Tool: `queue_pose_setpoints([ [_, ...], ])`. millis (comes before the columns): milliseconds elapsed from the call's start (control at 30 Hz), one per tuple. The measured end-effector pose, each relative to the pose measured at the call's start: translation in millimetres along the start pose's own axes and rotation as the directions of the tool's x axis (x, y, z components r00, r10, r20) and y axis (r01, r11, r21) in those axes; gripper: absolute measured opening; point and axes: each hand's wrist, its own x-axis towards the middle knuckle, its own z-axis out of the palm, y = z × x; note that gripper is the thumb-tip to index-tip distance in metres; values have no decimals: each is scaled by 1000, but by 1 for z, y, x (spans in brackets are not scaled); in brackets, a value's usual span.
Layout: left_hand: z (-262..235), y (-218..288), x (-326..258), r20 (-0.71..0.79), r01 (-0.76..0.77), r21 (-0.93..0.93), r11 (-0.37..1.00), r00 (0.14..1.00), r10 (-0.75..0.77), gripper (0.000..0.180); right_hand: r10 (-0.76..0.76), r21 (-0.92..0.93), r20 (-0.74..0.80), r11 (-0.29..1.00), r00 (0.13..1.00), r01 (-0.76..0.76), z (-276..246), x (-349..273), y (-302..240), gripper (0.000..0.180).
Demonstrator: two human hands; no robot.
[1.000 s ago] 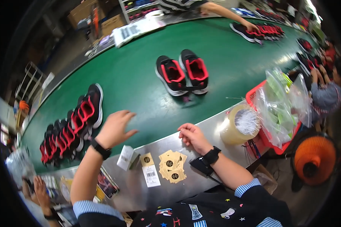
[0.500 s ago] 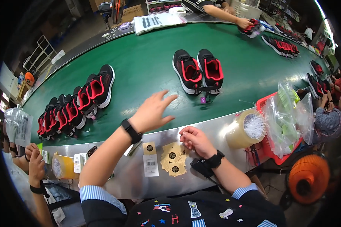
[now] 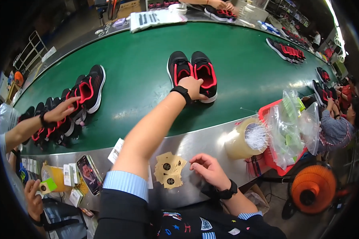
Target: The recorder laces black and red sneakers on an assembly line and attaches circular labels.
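1. The left hand (image 3: 193,87) reaches across the green conveyor belt (image 3: 139,79), fingers curled over the heel of the pair of black-and-red sneakers (image 3: 192,73).
2. The sneakers lie side by side, long axes running away from the person, toes pointing to the far edge.
3. The right hand (image 3: 207,169) rests loosely curled on the steel ledge (image 3: 211,139), holding nothing visible, just beside tan hang tags (image 3: 169,172).
4. A tape roll (image 3: 243,139) stands to the right.

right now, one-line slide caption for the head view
Left hand on a black-and-red sneaker pair on the green conveyor belt; right hand beside tan paper tags.

Shoe pair (image 3: 192,73) mid-belt (image 3: 139,51); L hand (image 3: 194,87) on it; tags (image 3: 168,170) beside R hand (image 3: 207,171).
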Motion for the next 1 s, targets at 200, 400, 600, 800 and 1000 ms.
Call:
queue_pose_setpoints([
  [200, -31, -50, -111, 115, -28, 117, 993, 993, 14, 59, -26, -563, 214, 814, 976, 145, 14, 25, -11, 25],
  [400, -61, -44, -228, -226, 22, 201, 979, 974, 24, 58, -239, -891, 342, 226, 909, 394, 34, 45, 2, 31],
  [600, -37, 7, -316, 133, -13, 65, 998, 991, 4, 61, -127, -904, 385, 147, 914, 401, 47, 57, 7, 28],
  [800, -29, -1, -324, 128, 54, -39, 998, 991, -49, 47, -32, -825, 314, 486, 949, 289, 40, 67, 3, 17],
  [1000, -29, -12, -318, 62, 48, -288, 956, 998, -31, 22, 65, -673, 263, 727, 963, 135, 19, 68, -4, 14],
])
